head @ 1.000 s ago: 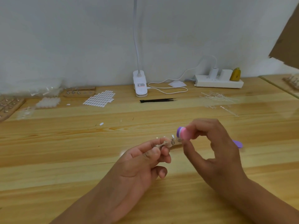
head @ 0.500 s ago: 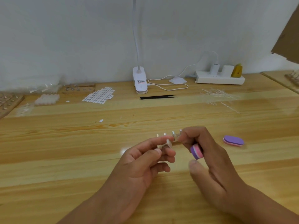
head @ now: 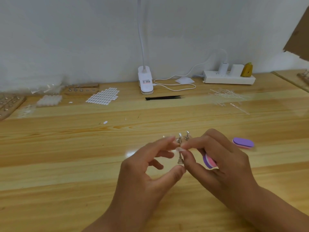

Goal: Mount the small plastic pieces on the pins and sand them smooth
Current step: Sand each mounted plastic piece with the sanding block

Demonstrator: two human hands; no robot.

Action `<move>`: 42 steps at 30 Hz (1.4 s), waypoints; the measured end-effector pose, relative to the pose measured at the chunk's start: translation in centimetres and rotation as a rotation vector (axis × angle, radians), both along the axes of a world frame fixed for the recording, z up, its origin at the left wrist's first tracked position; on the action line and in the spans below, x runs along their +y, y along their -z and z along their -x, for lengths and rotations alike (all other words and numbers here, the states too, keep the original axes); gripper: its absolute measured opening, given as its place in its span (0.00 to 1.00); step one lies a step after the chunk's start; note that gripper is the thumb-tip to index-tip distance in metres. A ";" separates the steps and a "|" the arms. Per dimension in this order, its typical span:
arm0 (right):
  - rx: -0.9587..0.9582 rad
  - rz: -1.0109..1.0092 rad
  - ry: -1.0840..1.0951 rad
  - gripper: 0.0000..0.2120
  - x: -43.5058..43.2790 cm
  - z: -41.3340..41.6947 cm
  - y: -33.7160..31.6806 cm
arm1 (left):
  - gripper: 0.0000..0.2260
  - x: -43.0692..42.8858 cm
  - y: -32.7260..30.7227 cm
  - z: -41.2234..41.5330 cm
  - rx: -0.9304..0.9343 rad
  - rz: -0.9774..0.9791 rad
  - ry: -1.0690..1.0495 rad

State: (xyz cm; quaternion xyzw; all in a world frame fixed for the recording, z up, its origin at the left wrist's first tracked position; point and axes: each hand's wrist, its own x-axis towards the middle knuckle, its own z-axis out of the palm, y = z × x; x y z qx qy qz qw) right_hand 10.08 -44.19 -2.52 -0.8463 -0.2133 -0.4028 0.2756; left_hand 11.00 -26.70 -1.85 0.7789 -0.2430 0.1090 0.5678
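My left hand [head: 147,174] holds a small metal pin [head: 180,159] upright above the table, its base by my thumb tip. A small clear plastic piece [head: 180,149] sits on top of that pin, and the thumb and forefinger of my right hand [head: 222,164] pinch it. The other fingers of my right hand keep a pink and purple sanding block [head: 209,161] tucked against the palm. Two more pins [head: 183,137] stand on the table just behind my fingers.
A second purple sanding block [head: 243,143] lies to the right. Black tweezers [head: 164,97], a clip lamp [head: 145,81], a power strip [head: 229,78] and a sheet of white plastic pieces [head: 103,97] are at the back. Wooden pin holders [head: 82,89] stand at the far left.
My right hand took the sanding block off the pin and tucked it into the palm, then brought thumb and forefinger onto the plastic piece. My left hand turned the pin upright.
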 end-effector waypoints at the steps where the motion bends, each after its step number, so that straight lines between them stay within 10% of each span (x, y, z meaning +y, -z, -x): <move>1: -0.012 0.010 -0.007 0.06 0.0 0.0 0.0 | 0.24 0.1 -0.1 0.0 -0.066 -0.022 -0.031; 7: -0.009 -0.011 -0.088 0.04 0.1 0.2 -0.2 | 0.13 0.2 -0.2 -0.1 -0.358 -0.098 -0.113; 16: 0.329 -0.322 -0.310 0.09 -0.7 0.6 0.0 | 0.12 0.5 -0.6 -0.5 0.056 0.212 0.104; 42: 0.069 -0.354 -0.281 0.13 -0.3 0.2 0.0 | 0.14 0.9 -0.7 -0.8 -0.020 0.049 0.069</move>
